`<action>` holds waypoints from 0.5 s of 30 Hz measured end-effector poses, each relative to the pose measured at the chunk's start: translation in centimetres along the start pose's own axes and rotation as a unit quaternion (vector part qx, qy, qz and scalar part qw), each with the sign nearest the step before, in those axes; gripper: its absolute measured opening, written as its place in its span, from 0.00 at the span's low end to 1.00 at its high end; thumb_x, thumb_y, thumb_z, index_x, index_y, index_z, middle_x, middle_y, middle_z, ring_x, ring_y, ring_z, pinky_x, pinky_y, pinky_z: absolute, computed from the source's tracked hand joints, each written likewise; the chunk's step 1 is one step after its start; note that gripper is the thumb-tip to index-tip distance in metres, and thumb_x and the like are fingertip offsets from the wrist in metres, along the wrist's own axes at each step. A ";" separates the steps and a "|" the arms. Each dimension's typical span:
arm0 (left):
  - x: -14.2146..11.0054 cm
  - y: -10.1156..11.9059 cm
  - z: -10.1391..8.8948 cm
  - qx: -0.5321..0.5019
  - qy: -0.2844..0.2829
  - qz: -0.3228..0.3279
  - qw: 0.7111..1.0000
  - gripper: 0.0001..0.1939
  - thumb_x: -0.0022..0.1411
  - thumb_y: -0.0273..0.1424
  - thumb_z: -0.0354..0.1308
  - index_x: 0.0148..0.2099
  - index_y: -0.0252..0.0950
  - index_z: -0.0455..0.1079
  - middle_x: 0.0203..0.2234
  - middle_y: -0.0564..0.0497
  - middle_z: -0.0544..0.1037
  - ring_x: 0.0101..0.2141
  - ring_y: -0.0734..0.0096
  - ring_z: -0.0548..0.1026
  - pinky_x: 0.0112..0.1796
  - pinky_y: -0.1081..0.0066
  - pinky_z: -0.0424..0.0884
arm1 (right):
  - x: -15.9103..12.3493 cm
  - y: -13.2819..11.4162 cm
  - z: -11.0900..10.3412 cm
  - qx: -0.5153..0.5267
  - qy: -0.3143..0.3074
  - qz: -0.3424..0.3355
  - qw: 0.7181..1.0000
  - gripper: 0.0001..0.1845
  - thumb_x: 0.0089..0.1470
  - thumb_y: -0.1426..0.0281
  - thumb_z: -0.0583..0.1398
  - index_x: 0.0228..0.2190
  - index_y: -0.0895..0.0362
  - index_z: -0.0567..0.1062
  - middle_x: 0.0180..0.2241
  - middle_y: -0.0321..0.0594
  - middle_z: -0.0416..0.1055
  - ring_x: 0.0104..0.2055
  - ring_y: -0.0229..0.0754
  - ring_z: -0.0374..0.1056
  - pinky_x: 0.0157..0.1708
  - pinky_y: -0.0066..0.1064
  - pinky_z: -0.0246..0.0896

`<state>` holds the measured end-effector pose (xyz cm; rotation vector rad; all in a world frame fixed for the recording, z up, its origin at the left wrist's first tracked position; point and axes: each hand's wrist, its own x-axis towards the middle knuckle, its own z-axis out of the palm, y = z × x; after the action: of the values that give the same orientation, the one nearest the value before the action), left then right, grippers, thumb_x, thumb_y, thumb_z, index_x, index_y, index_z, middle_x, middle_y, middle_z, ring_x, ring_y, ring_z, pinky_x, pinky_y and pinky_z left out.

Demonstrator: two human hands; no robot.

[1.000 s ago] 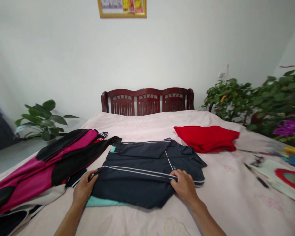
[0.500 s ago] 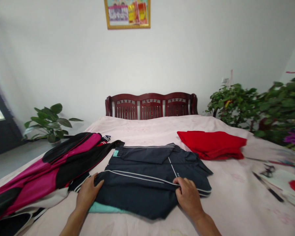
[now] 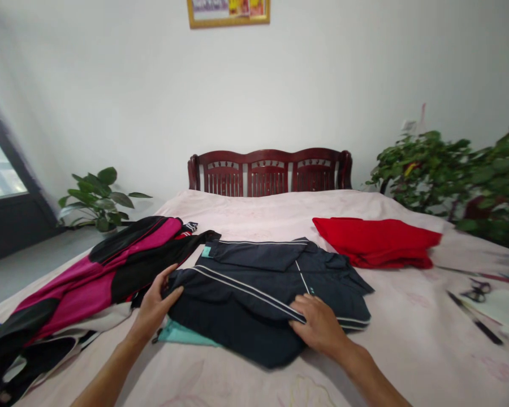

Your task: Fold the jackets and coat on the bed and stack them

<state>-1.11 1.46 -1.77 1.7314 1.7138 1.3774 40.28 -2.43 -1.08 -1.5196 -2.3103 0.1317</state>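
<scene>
A dark navy jacket (image 3: pixel 254 277) with white piping lies partly folded on the pink bedspread (image 3: pixel 237 384). One sleeve is laid across its far side, and turquoise lining (image 3: pixel 189 333) shows beneath the near left edge. My left hand (image 3: pixel 159 297) grips the jacket's left end between thumb and fingers, lifting that edge a little. My right hand (image 3: pixel 316 322) is closed on the piped strip at the right of the middle, its fingertips partly hidden by the cloth.
Magenta and black clothes (image 3: pixel 80 282) lie in a heap at left. A folded red garment (image 3: pixel 377 243) rests at the far right. Near the right edge are a black-handled knife (image 3: pixel 477 322) and scissors (image 3: pixel 477 289). Potted plants flank the bed; a wooden headboard (image 3: pixel 269 172) stands behind.
My left hand has raised the jacket's left end slightly. My right hand has drawn the piped strip a little left and nearer, so it slants more. The view has tilted down slightly.
</scene>
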 end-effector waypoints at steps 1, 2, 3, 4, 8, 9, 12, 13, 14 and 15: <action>-0.3 -0.4 -0.6 -0.009 -0.067 -0.001 0.998 0.41 0.54 0.48 0.61 0.67 0.38 0.59 0.52 0.45 0.74 0.51 0.57 0.73 0.53 0.61 0.70 | -0.5 0.1 -0.4 0.016 -0.008 -0.018 1.000 0.06 0.49 0.73 0.57 0.26 0.52 0.74 0.33 0.36 0.73 0.40 0.42 0.66 0.41 0.32 0.55; -0.7 -1.0 -1.3 -0.013 -0.132 0.001 0.991 0.43 0.52 0.47 0.63 0.67 0.39 0.59 0.54 0.44 0.74 0.52 0.56 0.73 0.53 0.61 0.70 | -1.1 0.3 -0.6 0.033 -0.020 -0.033 0.999 0.06 0.47 0.73 0.58 0.27 0.52 0.74 0.35 0.36 0.73 0.41 0.42 0.66 0.42 0.31 0.55; -1.3 -1.8 -1.9 -0.009 -0.190 0.006 0.982 0.44 0.49 0.45 0.65 0.67 0.41 0.59 0.56 0.45 0.73 0.54 0.54 0.73 0.53 0.61 0.71 | -1.7 0.4 -0.7 0.048 -0.037 -0.043 0.997 0.08 0.45 0.73 0.59 0.30 0.51 0.75 0.37 0.36 0.73 0.42 0.43 0.66 0.42 0.31 0.55; -2.0 -2.7 -2.5 0.001 -0.233 0.012 0.972 0.45 0.46 0.42 0.67 0.67 0.43 0.60 0.57 0.46 0.73 0.55 0.53 0.72 0.54 0.62 0.70 | -2.2 0.6 -0.6 0.058 -0.053 -0.049 0.996 0.12 0.43 0.72 0.60 0.34 0.51 0.75 0.39 0.36 0.73 0.43 0.44 0.65 0.44 0.32 0.55; -4.5 -5.6 -3.4 0.094 -0.259 0.040 0.960 0.43 0.42 0.33 0.68 0.64 0.49 0.66 0.60 0.51 0.71 0.60 0.52 0.67 0.62 0.60 0.62 | -3.2 1.1 0.5 0.038 -0.071 -0.057 0.995 0.19 0.41 0.72 0.61 0.39 0.51 0.75 0.40 0.37 0.72 0.44 0.45 0.65 0.45 0.33 0.55; -4.9 -6.0 -3.3 0.114 -0.241 0.049 0.962 0.39 0.45 0.32 0.66 0.63 0.49 0.67 0.60 0.50 0.72 0.60 0.52 0.67 0.62 0.60 0.61 | -3.1 1.1 0.8 0.029 -0.068 -0.059 0.996 0.15 0.42 0.74 0.59 0.36 0.52 0.74 0.38 0.37 0.71 0.42 0.44 0.66 0.43 0.33 0.55; -5.2 -6.2 -2.3 0.136 -0.196 0.069 0.969 0.28 0.56 0.34 0.57 0.60 0.45 0.70 0.56 0.48 0.74 0.58 0.54 0.70 0.61 0.59 0.62 | -2.2 0.9 0.6 0.030 -0.061 -0.065 0.996 0.08 0.44 0.77 0.55 0.26 0.53 0.70 0.32 0.35 0.69 0.37 0.41 0.66 0.37 0.29 0.54; -4.9 -6.0 -2.0 0.133 -0.187 0.068 0.971 0.25 0.58 0.35 0.55 0.59 0.44 0.70 0.55 0.47 0.75 0.57 0.55 0.70 0.61 0.60 0.63 | -1.7 0.8 0.1 0.042 -0.059 -0.066 0.995 0.08 0.45 0.77 0.54 0.26 0.53 0.70 0.31 0.35 0.69 0.36 0.40 0.66 0.36 0.28 0.54; -4.4 -5.7 -1.7 0.127 -0.181 0.064 0.973 0.24 0.59 0.36 0.54 0.58 0.43 0.71 0.55 0.46 0.75 0.56 0.55 0.71 0.60 0.60 0.64 | -1.1 0.8 -0.5 0.055 -0.054 -0.065 0.995 0.08 0.45 0.77 0.54 0.25 0.53 0.69 0.31 0.34 0.68 0.35 0.38 0.66 0.34 0.27 0.53; -3.7 -5.3 -1.5 0.119 -0.172 0.060 0.976 0.23 0.60 0.37 0.53 0.57 0.42 0.71 0.54 0.46 0.76 0.56 0.55 0.71 0.59 0.60 0.64 | -0.5 0.9 -1.3 0.068 -0.046 -0.061 0.995 0.08 0.46 0.77 0.54 0.25 0.53 0.70 0.31 0.34 0.68 0.34 0.38 0.66 0.33 0.27 0.53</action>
<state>-4.56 -1.35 -6.67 2.0893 1.6519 0.8718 41.70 -2.64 -0.27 -1.3285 -2.4050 0.3263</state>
